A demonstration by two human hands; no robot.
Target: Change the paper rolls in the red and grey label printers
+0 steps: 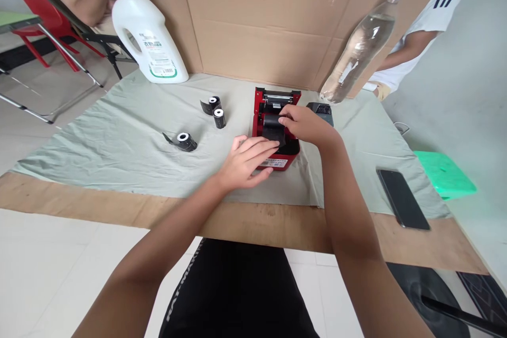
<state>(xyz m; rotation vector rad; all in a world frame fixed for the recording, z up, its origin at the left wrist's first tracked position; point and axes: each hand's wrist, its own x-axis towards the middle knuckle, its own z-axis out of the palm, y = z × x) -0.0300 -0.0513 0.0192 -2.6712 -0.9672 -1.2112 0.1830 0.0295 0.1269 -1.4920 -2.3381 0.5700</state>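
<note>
A small red printer sits near the table's front edge with its lid raised. Inside lies a black roll, its loose black strip drawn toward me. My right hand reaches in from the right, thumb and fingers closed on the roll's right end. My left hand lies over the printer's front left side, fingers stretched out, their tips on the black strip. To the left, a black roll with a white core lies partly unwound; a second roll and a third roll are farther back.
Behind the printer stands a cardboard panel. A white detergent bottle and a clear water bottle lean against it. A dark device is beside the printer, and a phone lies at right. Two people are beyond the panel.
</note>
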